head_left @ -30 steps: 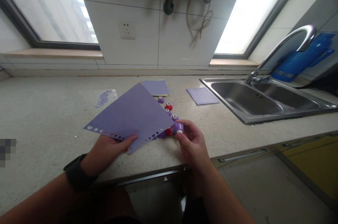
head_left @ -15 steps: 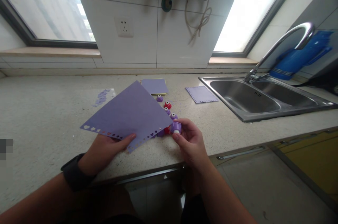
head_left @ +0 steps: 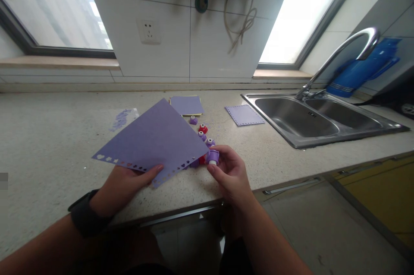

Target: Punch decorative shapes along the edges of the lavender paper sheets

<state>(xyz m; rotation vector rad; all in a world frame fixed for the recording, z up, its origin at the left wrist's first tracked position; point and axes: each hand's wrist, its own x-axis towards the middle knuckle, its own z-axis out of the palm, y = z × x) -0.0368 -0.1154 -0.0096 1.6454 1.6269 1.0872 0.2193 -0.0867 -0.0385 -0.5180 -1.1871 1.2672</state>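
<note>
My left hand grips the lower edge of a purple paper sheet, thumb on top. Small hearts, stars and other shapes are cut along two of its edges. In my right hand is a purple craft punch with a white button, pinched between thumb and fingers. The sheet's right corner meets the punch; how deep it sits in the slot I cannot tell. Behind the sheet stand several more punches, among them a red punch and a purple punch. The sheet partly hides others.
A stack of purple and yellow paper lies farther back. Right of it is a purple sheet with punched edges, near the steel sink. Purple paper scraps lie on a white piece at left.
The whole view has shifted slightly, so everything appears a little farther left. Both hands keep the same hold on the sheet and the punch.
</note>
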